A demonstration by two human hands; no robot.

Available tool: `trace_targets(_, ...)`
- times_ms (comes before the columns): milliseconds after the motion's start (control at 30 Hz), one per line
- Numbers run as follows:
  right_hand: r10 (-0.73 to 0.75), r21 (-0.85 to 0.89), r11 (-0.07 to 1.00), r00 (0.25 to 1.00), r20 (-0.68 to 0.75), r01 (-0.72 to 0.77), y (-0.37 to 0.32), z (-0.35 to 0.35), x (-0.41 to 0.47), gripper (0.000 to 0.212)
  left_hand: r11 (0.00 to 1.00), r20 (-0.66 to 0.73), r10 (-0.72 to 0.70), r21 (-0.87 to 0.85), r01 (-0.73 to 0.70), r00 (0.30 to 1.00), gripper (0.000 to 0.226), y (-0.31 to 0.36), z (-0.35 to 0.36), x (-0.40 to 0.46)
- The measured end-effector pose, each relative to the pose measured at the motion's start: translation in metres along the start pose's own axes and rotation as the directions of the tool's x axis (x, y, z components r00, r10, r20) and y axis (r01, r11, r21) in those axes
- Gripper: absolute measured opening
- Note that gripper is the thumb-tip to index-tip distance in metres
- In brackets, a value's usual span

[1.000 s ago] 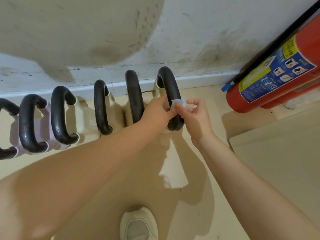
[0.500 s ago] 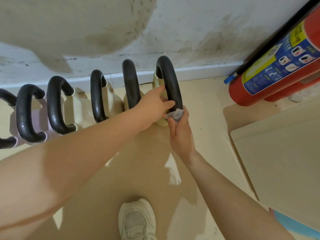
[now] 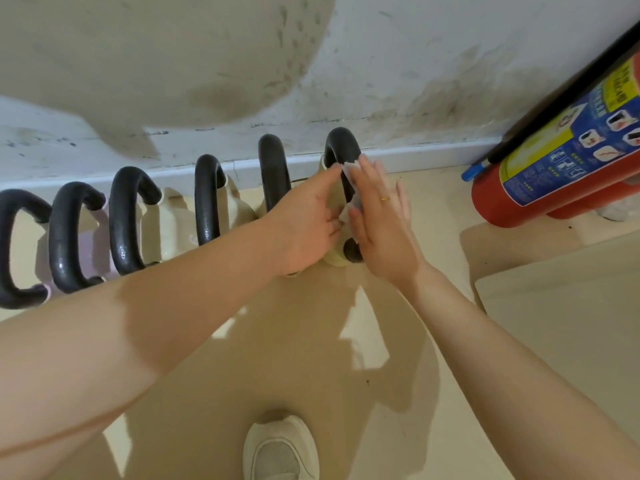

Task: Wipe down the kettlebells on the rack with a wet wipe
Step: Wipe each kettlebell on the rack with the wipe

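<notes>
Several kettlebells with black handles stand in a row along the wall. The rightmost kettlebell has a cream body. A white wet wipe is wrapped around its handle. My right hand lies flat, fingers straight, pressing the wipe against the handle's right side. My left hand is on the handle's left side, with its fingertips on the wipe's edges. The two hands sandwich the handle, hiding its middle stretch.
A red fire extinguisher leans against the wall at the right. A pale board lies on the floor at the right. My white shoe is at the bottom centre. The other kettlebells fill the left.
My right hand has moved up the handle from its lower end and flattened over the wipe. My left hand has stayed at the handle's left side.
</notes>
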State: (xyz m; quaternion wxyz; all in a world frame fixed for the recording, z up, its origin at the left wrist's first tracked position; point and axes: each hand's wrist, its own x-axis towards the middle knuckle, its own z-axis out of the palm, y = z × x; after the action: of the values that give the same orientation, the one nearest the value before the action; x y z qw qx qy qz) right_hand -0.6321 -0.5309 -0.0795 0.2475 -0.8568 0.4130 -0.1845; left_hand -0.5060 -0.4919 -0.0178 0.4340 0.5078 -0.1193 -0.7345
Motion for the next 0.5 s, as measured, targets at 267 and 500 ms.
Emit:
trace_targets(267, -0.407, -0.487, 0.677, 0.832, 0.378, 0.552, 0.005, -0.024, 0.047, 0.038, 0.919, -0.117, 0.312, 0.287, -0.269, 0.943, 0.039, -0.002, 0.000, -0.014)
trace_targets(500, -0.474, -0.330, 0.617, 0.672, 0.568, 0.714, 0.006, -0.029, 0.069, 0.040, 0.855, -0.232, 0.484, 0.328, -0.401, 0.844, 0.021, 0.000, -0.008, -0.019)
